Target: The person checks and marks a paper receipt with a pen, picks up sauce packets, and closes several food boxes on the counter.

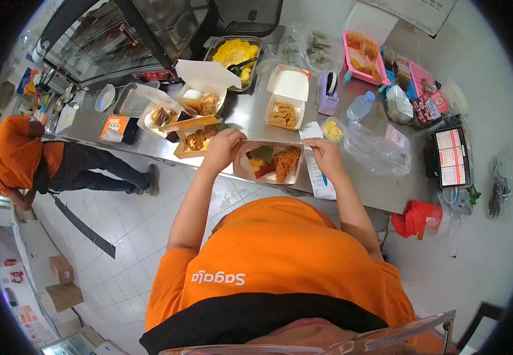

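An open food box (268,177) with fried chicken (286,164) and other food inside lies at the counter's front edge. My left hand (226,148) grips its far left corner, fingers closed. My right hand (326,157) pinches the far right corner, beside a long paper receipt (317,177) with a blue pen on it. Behind stands an open box (288,89) with fried pieces. Three more open boxes with food, one of them brown (197,138), stand left of my left hand. A small tub (333,129) of yellow food is right of the receipt.
Behind are a tray of yellow food (236,54) with a black spoon, a purple tape dispenser (328,92), a water bottle (360,106) and a pink basket (364,57). Plastic bags lie at right. A co-worker in orange (17,151) stands at left near a glass display case (114,44).
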Tool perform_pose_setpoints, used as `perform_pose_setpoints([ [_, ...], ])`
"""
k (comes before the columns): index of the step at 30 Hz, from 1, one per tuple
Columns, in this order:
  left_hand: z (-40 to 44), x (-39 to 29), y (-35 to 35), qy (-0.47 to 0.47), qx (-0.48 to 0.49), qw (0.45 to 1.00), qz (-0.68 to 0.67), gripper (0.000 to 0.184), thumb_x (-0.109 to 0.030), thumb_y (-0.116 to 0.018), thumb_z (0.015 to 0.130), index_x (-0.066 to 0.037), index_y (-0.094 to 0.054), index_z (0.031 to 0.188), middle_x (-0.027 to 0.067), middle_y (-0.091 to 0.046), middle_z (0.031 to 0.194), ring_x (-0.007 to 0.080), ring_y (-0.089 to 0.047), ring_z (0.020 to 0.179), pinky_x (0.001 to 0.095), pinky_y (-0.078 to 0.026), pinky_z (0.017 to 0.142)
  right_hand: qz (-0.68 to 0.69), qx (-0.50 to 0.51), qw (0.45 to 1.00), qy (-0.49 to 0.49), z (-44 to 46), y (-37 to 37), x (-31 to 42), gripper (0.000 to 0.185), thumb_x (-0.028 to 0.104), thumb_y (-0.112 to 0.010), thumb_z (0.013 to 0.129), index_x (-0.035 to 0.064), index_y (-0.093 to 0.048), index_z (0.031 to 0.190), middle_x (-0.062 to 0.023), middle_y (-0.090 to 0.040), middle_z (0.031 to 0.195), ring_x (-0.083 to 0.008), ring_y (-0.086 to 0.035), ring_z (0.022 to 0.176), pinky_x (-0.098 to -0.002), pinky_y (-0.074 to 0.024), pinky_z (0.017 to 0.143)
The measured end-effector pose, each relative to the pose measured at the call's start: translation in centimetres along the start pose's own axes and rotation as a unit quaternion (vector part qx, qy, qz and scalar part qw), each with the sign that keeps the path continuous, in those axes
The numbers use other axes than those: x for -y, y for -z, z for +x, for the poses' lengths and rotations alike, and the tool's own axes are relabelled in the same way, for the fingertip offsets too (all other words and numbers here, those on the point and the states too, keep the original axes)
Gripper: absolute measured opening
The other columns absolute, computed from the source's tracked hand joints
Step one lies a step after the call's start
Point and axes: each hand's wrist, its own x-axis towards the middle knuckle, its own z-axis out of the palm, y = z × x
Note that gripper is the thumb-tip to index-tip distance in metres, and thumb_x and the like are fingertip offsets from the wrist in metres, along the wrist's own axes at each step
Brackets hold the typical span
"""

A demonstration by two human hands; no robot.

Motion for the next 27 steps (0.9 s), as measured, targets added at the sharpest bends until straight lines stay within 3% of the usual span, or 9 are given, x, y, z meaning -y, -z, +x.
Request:
perform_pose_setpoints([
  [5, -5.3, -0.6, -4.0, 0.05, -0.009, 0.997, -0.05, 0.048, 0.01, -0.054, 0.071, -0.008, -0.061, 0.116, 0.0148, -0.059, 0.118, 0.0332, -0.054, 0.111, 0.0389, -0.044, 0.095, -0.061, 0.008, 0.997, 0.044, -4.8, -2.0, -1.6, 0.045, -0.006, -0.053, 0.07, 0.0063, -0.061, 0.112, -0.017, -0.057, 0.122, -0.0359, -0.049, 0.118, -0.0418, -0.0391, 0.101],
  [6, -6.3, -0.3, -5.0, 0.06, 0.036, 0.996, -0.052, 0.058, 0.011, -0.049, 0.074, -0.004, -0.049, 0.131, 0.0209, -0.048, 0.133, 0.036, -0.043, 0.126, 0.0397, -0.035, 0.106, -0.073, 0.036, 0.996, 0.031, -5.6, -2.7, -2.1, 0.051, -0.002, -0.057, 0.073, 0.0074, -0.053, 0.122, -0.0186, -0.044, 0.137, -0.0386, -0.042, 0.125, -0.0419, -0.033, 0.106],
  [10, -7.9, 0.0, -9.3, 0.171, -0.005, 0.974, -0.151, 0.059, 0.006, -0.035, 0.086, 0.009, -0.019, 0.142, 0.0308, -0.032, 0.143, 0.0366, -0.029, 0.136, 0.0361, -0.024, 0.112, -0.044, -0.026, 0.998, -0.036, -6.0, -5.2, -0.9, 0.054, -0.001, -0.056, 0.077, 0.0087, -0.047, 0.129, -0.0192, -0.042, 0.139, -0.0388, -0.041, 0.127, -0.0418, -0.0327, 0.106],
  [13, -7.0, 1.0, -9.6, 0.255, 0.045, 0.921, -0.291, 0.057, 0.005, -0.034, 0.087, 0.008, -0.019, 0.143, 0.0274, -0.034, 0.143, 0.0319, -0.031, 0.136, 0.0331, -0.023, 0.111, 0.06, 0.014, 0.99, -0.125, -4.6, -5.2, -0.2, 0.052, 0.004, -0.055, 0.082, 0.01, -0.045, 0.133, -0.0201, -0.05, 0.129, -0.0381, -0.048, 0.119, -0.0409, -0.0386, 0.098],
  [17, -5.3, 1.9, -9.3, 0.296, 0.014, 0.909, -0.294, 0.039, -0.008, -0.04, 0.093, 0.004, -0.049, 0.129, 0.0226, -0.06, 0.117, 0.0279, -0.055, 0.113, 0.0339, -0.04, 0.098, 0.024, 0.066, 0.976, -0.205, -1.5, -3.6, -0.9, 0.048, 0.013, -0.053, 0.086, 0.0133, -0.046, 0.134, -0.0209, -0.06, 0.116, -0.0383, -0.058, 0.105, -0.0414, -0.0458, 0.087],
  [18, -4.4, 0.1, -7.3, 0.325, 0.032, 0.906, -0.27, 0.035, -0.018, -0.041, 0.095, 0.0, -0.057, 0.121, 0.0194, -0.065, 0.099, 0.0254, -0.061, 0.092, 0.0335, -0.047, 0.086, 0.016, 0.085, 0.971, -0.221, -1.0, -3.2, -0.8, 0.047, 0.014, -0.052, 0.087, 0.0144, -0.046, 0.134, -0.0205, -0.06, 0.115, -0.0376, -0.059, 0.103, -0.0414, -0.0464, 0.086],
  [21, -3.5, 0.4, -6.6, 0.363, 0.099, 0.897, -0.231, 0.035, -0.021, -0.041, 0.095, 0.0, -0.057, 0.119, 0.02, -0.066, 0.094, 0.0272, -0.063, 0.082, 0.0343, -0.049, 0.079, 0.022, 0.081, 0.98, -0.181, -0.5, -2.9, -1.3, 0.044, 0.015, -0.05, 0.088, 0.0129, -0.049, 0.132, -0.0221, -0.058, 0.118, -0.0374, -0.057, 0.106, -0.0415, -0.0455, 0.088],
  [25, -4.2, -1.3, -7.2, 0.327, 0.065, 0.931, -0.146, 0.052, -0.008, -0.038, 0.09, -0.007, -0.03, 0.142, 0.0271, -0.065, 0.094, 0.0391, -0.064, 0.088, 0.0442, -0.049, 0.079, 0.003, 0.116, 0.982, -0.15, -1.6, -3.1, -0.8, 0.058, 0.009, -0.055, 0.086, 0.0076, -0.034, 0.14, -0.0242, -0.048, 0.131, -0.038, -0.05, 0.118, -0.0403, -0.0414, 0.096],
  [27, -6.4, 1.9, -11.0, 0.171, -0.008, 0.985, -0.032, 0.064, -0.004, -0.04, 0.086, -0.011, -0.016, 0.146, 0.0279, -0.063, 0.101, 0.0419, -0.063, 0.093, 0.0436, -0.048, 0.082, 0.008, 0.112, 0.99, -0.084, -3.0, -4.0, -1.7, 0.069, 0.006, -0.057, 0.084, 0.0036, -0.024, 0.144, -0.0262, -0.039, 0.139, -0.0394, -0.044, 0.124, -0.0395, -0.0379, 0.101],
])
